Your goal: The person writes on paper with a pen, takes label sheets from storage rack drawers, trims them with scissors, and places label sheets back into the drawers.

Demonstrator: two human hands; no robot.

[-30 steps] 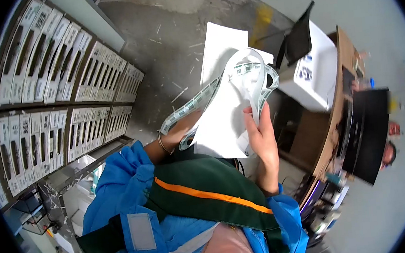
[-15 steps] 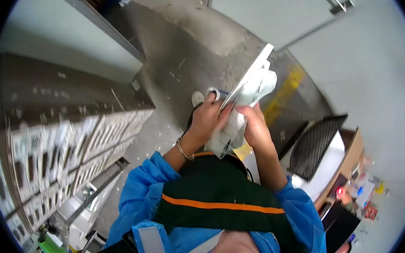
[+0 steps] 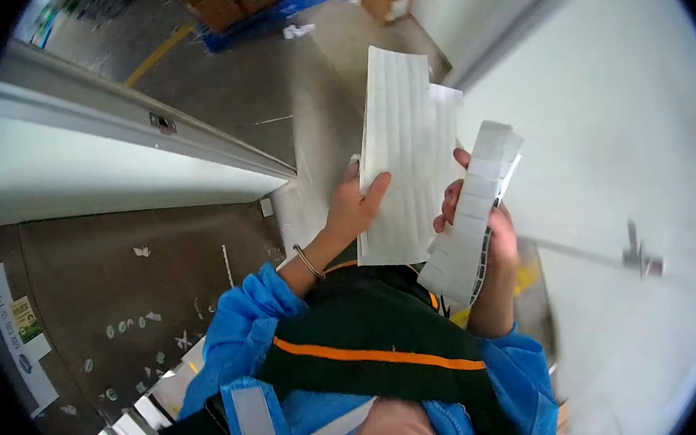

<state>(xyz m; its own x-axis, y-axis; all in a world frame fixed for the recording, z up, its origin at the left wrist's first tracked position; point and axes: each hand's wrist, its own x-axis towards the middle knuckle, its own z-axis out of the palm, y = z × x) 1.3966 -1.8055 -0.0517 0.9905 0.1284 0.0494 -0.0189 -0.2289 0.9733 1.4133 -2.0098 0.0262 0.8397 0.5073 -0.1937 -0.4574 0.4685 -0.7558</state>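
Note:
My left hand (image 3: 353,209) grips a stack of white paper sheets (image 3: 400,156) by its left edge, the thumb lying on top. The sheets stand upright in front of my apron and show faint lengthwise bands. My right hand (image 3: 499,234) is closed round a narrower folded bundle of whitish label strips (image 3: 477,191), with dark marks along its right edge. Some fingertips show at the bundle's left side, near the sheets. The bundle's lower end is close to the sheets' lower right corner; I cannot tell whether they touch.
A white door (image 3: 589,166) with a metal handle (image 3: 641,256) is on the right. A door frame (image 3: 220,146) stands at the left, beside a dark brown panel (image 3: 148,274) with stickers. Beyond the doorway, cardboard boxes (image 3: 217,11) rest on a blue pallet (image 3: 291,8).
The papers, held bunched together before, are now apart: flat sheets in my left hand, the strip bundle in my right. The view has moved forward to the doorway; the shelf slots and desk left view.

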